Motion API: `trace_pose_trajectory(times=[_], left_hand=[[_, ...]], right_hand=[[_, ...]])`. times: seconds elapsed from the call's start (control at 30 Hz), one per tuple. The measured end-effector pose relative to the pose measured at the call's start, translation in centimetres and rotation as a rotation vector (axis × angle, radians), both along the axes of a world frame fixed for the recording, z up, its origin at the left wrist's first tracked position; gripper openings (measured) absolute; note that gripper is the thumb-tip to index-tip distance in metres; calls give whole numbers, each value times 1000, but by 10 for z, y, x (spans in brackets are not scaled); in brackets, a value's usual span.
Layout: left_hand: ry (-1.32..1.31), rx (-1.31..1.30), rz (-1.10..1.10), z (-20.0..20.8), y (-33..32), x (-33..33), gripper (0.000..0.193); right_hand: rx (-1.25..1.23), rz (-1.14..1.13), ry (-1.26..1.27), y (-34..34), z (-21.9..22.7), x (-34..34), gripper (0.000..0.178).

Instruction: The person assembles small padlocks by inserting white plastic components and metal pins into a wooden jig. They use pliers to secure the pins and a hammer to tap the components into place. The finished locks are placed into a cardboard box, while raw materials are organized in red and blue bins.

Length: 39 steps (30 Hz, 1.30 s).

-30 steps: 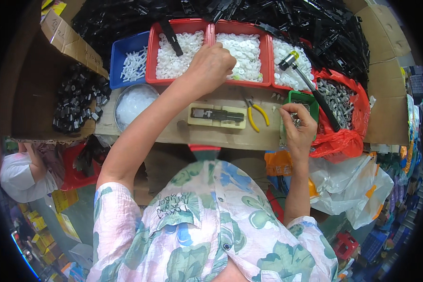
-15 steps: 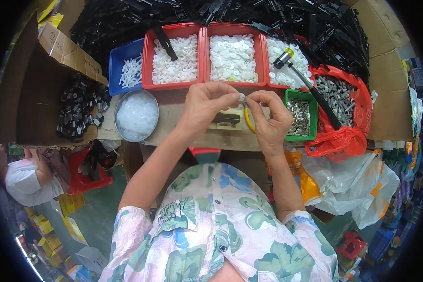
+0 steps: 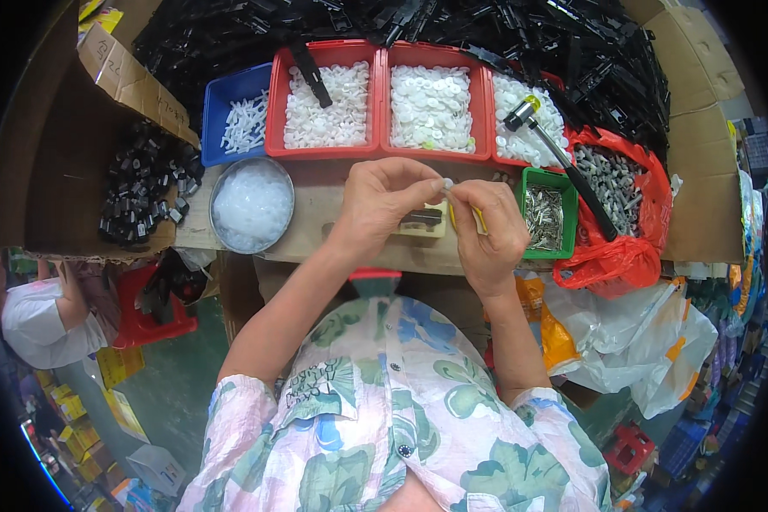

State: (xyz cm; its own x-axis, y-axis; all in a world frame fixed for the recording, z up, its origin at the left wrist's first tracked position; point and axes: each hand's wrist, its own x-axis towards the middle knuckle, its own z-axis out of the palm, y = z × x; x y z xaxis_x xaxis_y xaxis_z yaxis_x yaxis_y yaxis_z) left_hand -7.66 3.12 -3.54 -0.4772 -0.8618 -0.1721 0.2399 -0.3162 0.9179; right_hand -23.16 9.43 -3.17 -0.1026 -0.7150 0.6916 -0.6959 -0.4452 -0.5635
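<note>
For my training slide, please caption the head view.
Left hand and right hand meet at a small white part near red bins.

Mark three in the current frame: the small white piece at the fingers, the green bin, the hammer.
small white piece (image 3: 448,183): head view, on its visible face
green bin (image 3: 547,254): head view, on its near wall
hammer (image 3: 578,180): head view, on its black grip

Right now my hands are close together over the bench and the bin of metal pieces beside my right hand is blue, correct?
No, the bin of metal pieces beside your right hand is green, not blue, as the head view shows; the rest is right.
</note>
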Motion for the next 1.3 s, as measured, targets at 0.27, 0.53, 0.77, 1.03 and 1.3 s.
trace_pose_trajectory(times=[0.27, 0.53, 0.77, 1.03, 1.3], left_hand=[[-35, -42, 35, 1, 5, 0, 13], [-153, -229, 81, -2, 13, -2, 12], [-168, -341, 92, -2, 20, 3, 13], [-244, -522, 69, -7, 19, 22, 28], [-370, -696, 95, -20, 16, 43, 35]], right_hand=[[-54, 2, 61, 2, -1, -1, 23], [-37, -25, 173, 6, -6, -2, 24], [306, 67, -312, 8, 1, -7, 10], [341, 140, -237, 6, 3, 1, 7], [320, 226, -202, 3, -9, 16, 11]])
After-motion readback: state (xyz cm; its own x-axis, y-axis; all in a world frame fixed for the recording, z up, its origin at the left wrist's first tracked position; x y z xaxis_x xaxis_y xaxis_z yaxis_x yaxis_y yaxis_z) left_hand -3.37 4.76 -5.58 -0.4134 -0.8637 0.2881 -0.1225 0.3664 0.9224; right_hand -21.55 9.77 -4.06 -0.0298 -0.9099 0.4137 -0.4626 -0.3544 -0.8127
